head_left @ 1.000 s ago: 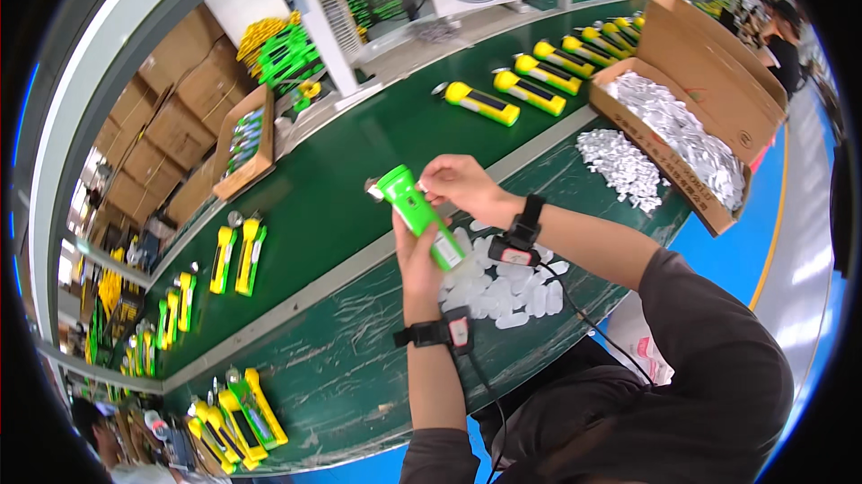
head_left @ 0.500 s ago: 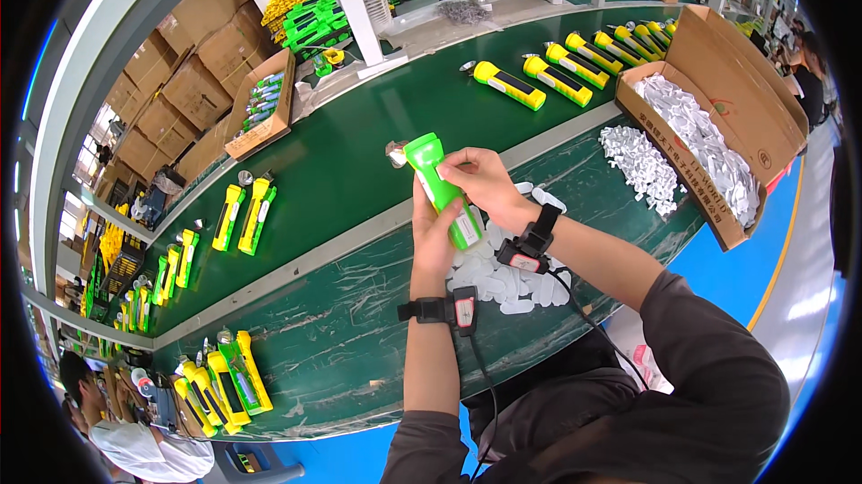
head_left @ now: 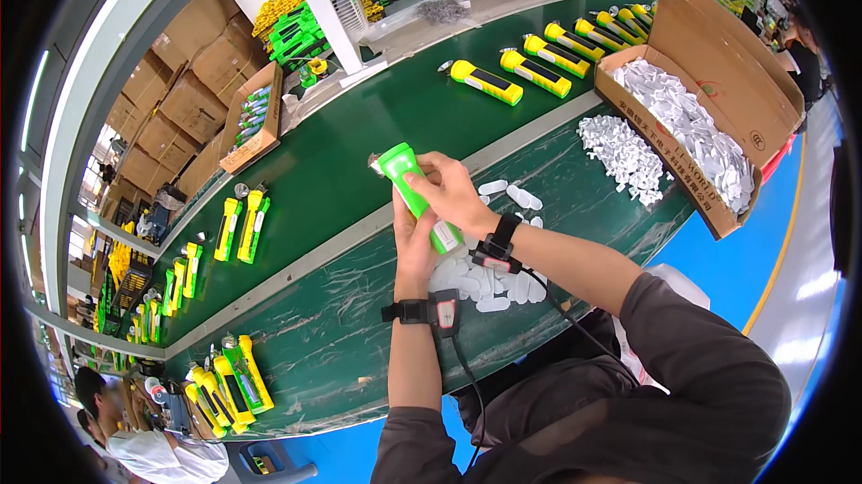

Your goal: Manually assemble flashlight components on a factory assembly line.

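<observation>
Above the workbench I hold a green flashlight (head_left: 400, 165), tilted, its silver reflector end pointing up and to the left. My left hand (head_left: 415, 249) wraps around the body from below, fingers partly hidden behind it. With bent fingers my right hand (head_left: 456, 195) grips the upper side of the same body, its thumb lying on the green casing. A pale label shows on the flashlight's lower end. Beneath my wrists lies a loose pile of white oval plastic pieces (head_left: 492, 285).
An open cardboard box (head_left: 664, 147) of white plastic pieces sits at the right, beside a heap of small white parts (head_left: 621, 156). Yellow flashlights (head_left: 485, 82) line the green conveyor belt (head_left: 332, 156). More flashlights (head_left: 229, 385) stand at the bench's left end, near a seated person (head_left: 162, 448).
The whole view has shifted slightly. My right hand's thumb and fingers have changed position on the flashlight, with the thumb now laid across the casing. Both hands still hold it.
</observation>
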Demonstrator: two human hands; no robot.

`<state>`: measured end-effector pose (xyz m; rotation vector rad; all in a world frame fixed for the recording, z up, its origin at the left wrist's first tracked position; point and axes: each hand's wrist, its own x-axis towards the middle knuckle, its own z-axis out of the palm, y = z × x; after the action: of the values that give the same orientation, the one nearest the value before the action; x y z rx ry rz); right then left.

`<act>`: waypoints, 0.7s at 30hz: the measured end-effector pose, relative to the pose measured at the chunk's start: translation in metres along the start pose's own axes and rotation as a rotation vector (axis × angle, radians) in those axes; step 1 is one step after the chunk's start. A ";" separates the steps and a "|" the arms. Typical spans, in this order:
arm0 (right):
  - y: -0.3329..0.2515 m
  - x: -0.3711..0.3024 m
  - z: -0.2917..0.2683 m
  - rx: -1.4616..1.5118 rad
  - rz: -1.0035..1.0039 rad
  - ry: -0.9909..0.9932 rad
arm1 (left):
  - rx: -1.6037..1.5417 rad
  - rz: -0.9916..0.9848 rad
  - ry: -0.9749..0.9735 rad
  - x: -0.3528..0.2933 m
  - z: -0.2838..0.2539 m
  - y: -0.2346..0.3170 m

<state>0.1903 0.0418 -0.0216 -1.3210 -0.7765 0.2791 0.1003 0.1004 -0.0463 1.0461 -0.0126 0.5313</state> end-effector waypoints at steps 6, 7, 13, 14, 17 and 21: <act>0.002 -0.003 -0.003 -0.011 -0.092 0.056 | 0.036 -0.013 -0.004 0.000 0.002 0.002; 0.003 -0.004 -0.004 -0.002 -0.101 0.062 | 0.047 -0.011 -0.011 0.000 0.002 0.000; 0.009 -0.006 0.002 0.025 -0.103 0.148 | 0.066 -0.011 -0.017 0.001 0.008 -0.001; 0.006 -0.007 0.004 0.032 -0.103 0.144 | 0.088 0.006 -0.029 0.001 0.006 0.001; 0.012 -0.004 -0.008 0.124 -0.015 0.085 | 0.077 -0.004 -0.014 0.000 0.009 0.000; -0.004 -0.011 -0.027 0.317 0.471 -0.083 | -0.027 -0.053 0.044 -0.002 -0.005 0.003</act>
<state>0.1985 0.0138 -0.0226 -1.1796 -0.4549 0.8032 0.0962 0.1049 -0.0470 1.0052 0.0461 0.5046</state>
